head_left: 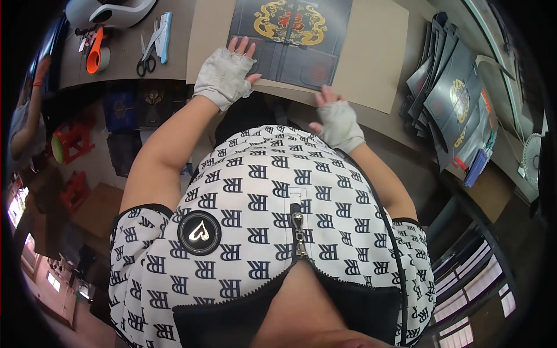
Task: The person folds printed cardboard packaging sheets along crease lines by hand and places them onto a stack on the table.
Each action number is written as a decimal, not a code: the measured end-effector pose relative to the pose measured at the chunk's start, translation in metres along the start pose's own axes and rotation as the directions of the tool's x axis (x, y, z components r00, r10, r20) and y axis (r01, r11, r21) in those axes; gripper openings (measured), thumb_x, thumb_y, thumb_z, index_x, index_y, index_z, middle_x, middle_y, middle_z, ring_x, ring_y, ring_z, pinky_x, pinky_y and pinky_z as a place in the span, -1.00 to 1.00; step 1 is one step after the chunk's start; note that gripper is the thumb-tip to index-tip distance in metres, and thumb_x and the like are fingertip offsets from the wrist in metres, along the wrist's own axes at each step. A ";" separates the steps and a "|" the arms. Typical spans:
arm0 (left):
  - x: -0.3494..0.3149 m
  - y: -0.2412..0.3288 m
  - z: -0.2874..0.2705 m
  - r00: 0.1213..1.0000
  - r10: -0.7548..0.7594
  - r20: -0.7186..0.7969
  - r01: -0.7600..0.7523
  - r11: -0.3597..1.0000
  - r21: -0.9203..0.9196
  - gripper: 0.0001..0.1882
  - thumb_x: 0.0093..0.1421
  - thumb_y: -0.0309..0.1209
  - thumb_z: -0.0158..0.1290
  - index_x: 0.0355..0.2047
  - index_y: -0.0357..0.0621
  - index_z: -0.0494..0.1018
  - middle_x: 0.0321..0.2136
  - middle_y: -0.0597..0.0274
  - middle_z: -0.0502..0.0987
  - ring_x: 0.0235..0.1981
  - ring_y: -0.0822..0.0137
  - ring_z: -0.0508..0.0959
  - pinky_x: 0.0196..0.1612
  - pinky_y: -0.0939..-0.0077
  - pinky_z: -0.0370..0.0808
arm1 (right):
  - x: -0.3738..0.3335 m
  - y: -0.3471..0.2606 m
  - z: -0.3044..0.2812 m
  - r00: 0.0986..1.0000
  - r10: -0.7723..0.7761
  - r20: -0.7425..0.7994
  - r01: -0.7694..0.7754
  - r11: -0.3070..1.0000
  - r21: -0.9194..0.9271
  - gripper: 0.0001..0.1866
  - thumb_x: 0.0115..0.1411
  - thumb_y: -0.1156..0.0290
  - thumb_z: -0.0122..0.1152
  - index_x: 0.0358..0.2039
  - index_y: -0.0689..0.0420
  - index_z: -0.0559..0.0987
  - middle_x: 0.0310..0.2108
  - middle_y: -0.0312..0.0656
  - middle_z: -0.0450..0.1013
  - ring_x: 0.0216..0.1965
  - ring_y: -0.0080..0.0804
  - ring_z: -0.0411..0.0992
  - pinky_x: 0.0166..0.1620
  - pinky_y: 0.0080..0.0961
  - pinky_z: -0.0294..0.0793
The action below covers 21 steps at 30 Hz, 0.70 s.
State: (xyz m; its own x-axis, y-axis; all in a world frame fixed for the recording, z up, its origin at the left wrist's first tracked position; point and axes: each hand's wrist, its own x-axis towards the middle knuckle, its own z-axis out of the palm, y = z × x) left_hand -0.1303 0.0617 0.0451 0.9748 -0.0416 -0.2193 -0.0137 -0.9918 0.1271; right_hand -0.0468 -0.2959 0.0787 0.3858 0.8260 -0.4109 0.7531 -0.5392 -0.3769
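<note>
A dark grey printed board (290, 65) with a gold dragon ring around a red emblem lies on a tan cardboard sheet (371, 61). My left hand (225, 74), in a white fingerless glove, rests flat at the board's left edge, fingers spread. Close to the board's lower right corner is my right hand (337, 120), gloved the same way, slightly blurred. Its thumb stands apart from the fingers, and nothing shows in it. Whether its fingertips touch the board, I cannot tell.
Scissors (152, 49), a light-blue cutter (165, 38) and an orange-and-grey tape roll (96, 55) lie at the left. Several dark printed bags (444, 93) stand stacked at the right. Beyond them is a small white fan (531, 156). A person's arm (35, 110) shows far left.
</note>
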 end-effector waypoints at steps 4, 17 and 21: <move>0.014 0.010 -0.010 1.000 -0.027 0.004 0.027 0.999 -0.046 -0.19 0.35 0.12 0.05 0.47 -0.03 0.25 0.49 -0.03 0.23 0.52 -0.08 0.17 0.51 0.03 0.11 | 0.042 0.059 0.000 0.810 0.488 -0.325 -0.236 0.779 0.581 -0.15 0.33 -0.14 0.18 0.40 0.23 0.32 0.26 0.09 0.35 0.21 0.01 0.40 0.24 0.06 0.41; 0.015 0.015 -0.007 0.992 -0.096 -0.081 0.093 0.995 -0.044 -0.20 0.30 0.04 0.16 0.46 -0.04 0.29 0.47 -0.09 0.26 0.50 -0.05 0.21 0.49 0.07 0.15 | 0.150 0.084 -0.037 0.850 0.494 0.183 0.074 -0.455 0.887 0.01 0.32 -0.60 -0.36 -0.48 0.23 0.54 -0.75 -0.15 0.34 -0.74 -0.23 0.24 -0.47 -0.30 0.36; 0.015 0.012 -0.001 0.990 -0.092 -0.106 0.089 0.995 -0.032 -0.21 0.30 0.02 0.16 0.44 -0.06 0.31 0.46 -0.10 0.27 0.50 -0.05 0.22 0.49 0.09 0.17 | 0.116 0.057 -0.023 0.869 0.426 0.252 -0.077 -0.386 0.919 -0.01 0.30 -0.62 -0.33 -0.55 0.17 0.53 -0.80 -0.20 0.29 -0.77 -0.33 0.19 -0.53 -0.36 0.29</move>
State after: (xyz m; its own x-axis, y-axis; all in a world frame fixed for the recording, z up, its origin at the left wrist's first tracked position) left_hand -0.1152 0.0494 0.0445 0.9900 0.0632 -0.1264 0.0806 -0.9871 0.1380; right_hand 0.0527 -0.2267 0.0286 0.5219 0.4471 -0.7265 -0.8103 -0.0064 -0.5860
